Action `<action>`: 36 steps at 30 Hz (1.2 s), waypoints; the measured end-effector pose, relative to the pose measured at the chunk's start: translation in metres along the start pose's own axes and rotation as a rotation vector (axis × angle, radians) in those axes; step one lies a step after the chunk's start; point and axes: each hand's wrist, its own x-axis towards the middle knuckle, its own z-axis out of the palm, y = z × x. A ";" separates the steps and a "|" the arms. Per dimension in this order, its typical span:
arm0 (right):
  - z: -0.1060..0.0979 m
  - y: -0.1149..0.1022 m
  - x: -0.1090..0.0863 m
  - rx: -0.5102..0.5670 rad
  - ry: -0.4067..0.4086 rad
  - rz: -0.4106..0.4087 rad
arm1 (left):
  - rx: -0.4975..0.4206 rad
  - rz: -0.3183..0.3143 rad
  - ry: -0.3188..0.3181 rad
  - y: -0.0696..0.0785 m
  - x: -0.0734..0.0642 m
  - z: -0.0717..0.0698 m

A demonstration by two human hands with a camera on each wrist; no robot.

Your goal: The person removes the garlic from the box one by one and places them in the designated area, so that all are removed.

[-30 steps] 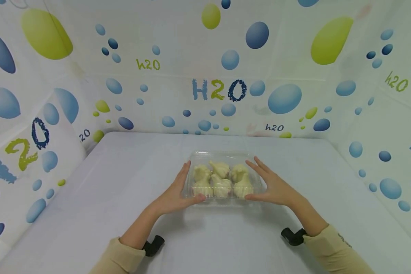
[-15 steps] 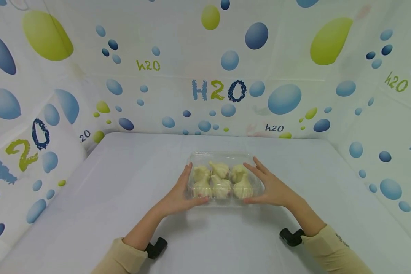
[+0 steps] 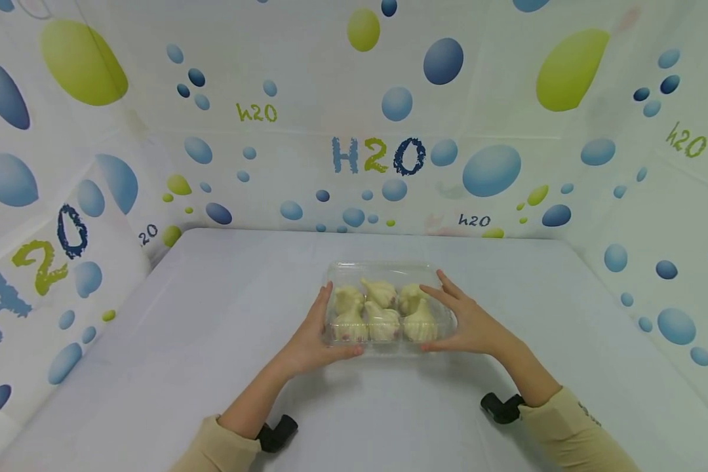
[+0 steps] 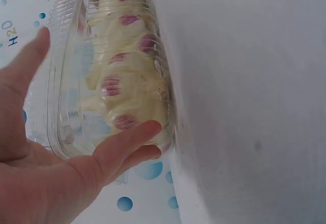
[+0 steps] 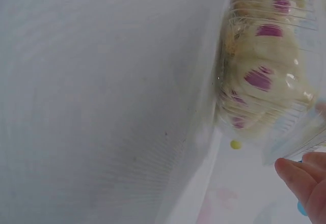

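A clear plastic clamshell box (image 3: 383,267) stands on the white-covered table, with several pale garlic bulbs (image 3: 382,322) inside in two rows. Purple patches show on the bulbs in both wrist views. My left hand (image 3: 313,344) spans the box's left end, thumb along the front edge and fingers (image 4: 127,138) stretched at the side. At the opposite end, my right hand (image 3: 471,322) has its fingers spread over the right side and its thumb by the front corner. In the right wrist view, its fingertips (image 5: 285,168) lie right by the box's corner. Both hands have fairly straight fingers.
A white cloth (image 3: 224,288) covers the table. Behind and at both sides hangs a white curtain (image 3: 307,52) printed with blue and green drops and "H2O". Black wrist cameras (image 3: 278,434) sit below beige sleeves (image 3: 227,446).
My left hand has moved a little right and closer in, its thumb sliding along the front edge. My right thumb has come slightly left and down. The box has hardly shifted.
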 end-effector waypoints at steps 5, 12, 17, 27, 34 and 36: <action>-0.001 -0.001 0.000 0.007 0.012 -0.010 | 0.013 0.017 0.033 -0.002 0.000 0.001; 0.000 0.003 0.000 0.015 0.035 -0.018 | -0.003 0.030 0.051 -0.003 0.001 0.002; 0.001 0.003 0.001 -0.004 0.072 -0.047 | -0.003 0.031 0.056 -0.003 0.001 0.003; -0.001 0.001 0.002 -0.089 0.122 -0.122 | 0.017 0.053 0.045 -0.005 0.000 0.002; 0.000 0.005 0.003 -0.093 0.162 -0.201 | 0.059 0.094 0.066 -0.007 -0.001 0.002; 0.000 0.005 0.003 -0.089 0.161 -0.210 | 0.063 0.093 0.071 -0.006 -0.001 0.001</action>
